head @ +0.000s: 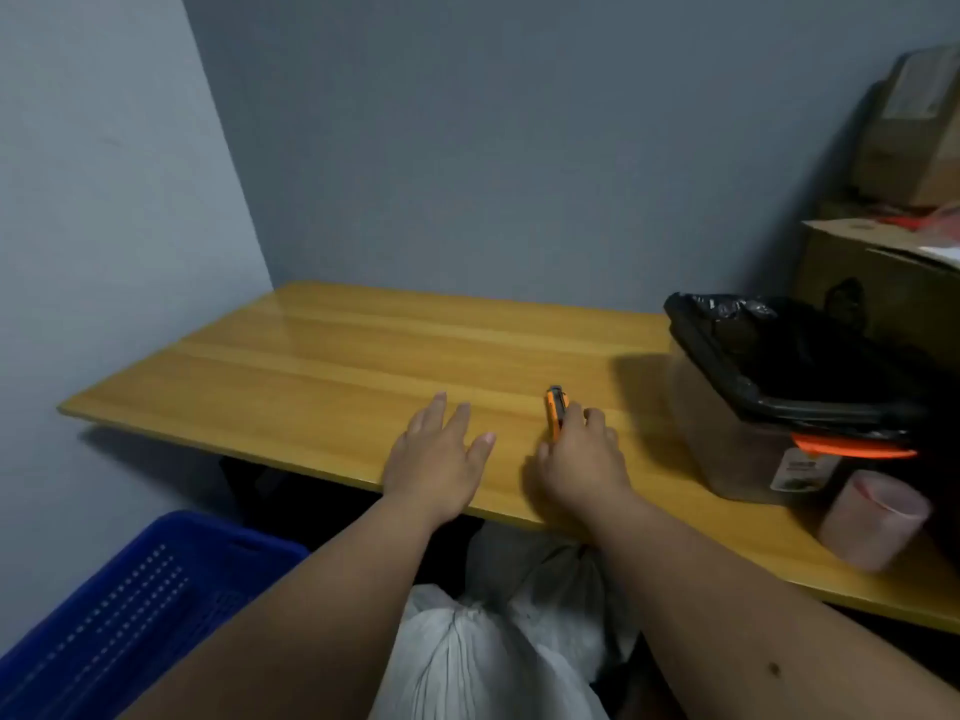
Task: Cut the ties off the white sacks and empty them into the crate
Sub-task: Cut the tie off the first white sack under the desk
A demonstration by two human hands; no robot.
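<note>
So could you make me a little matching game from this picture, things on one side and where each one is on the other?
Things:
1. orange utility knife
2. blue crate
3. white sack
4. pink cup

Places:
A. on the floor, lower left, beside the table
B. under the right hand, on the table
C. at the table's right end, in front of the black-lined bin
D. below the table edge, between the forearms

Pairs: 1-B, 2-A, 3-D, 4-C
</note>
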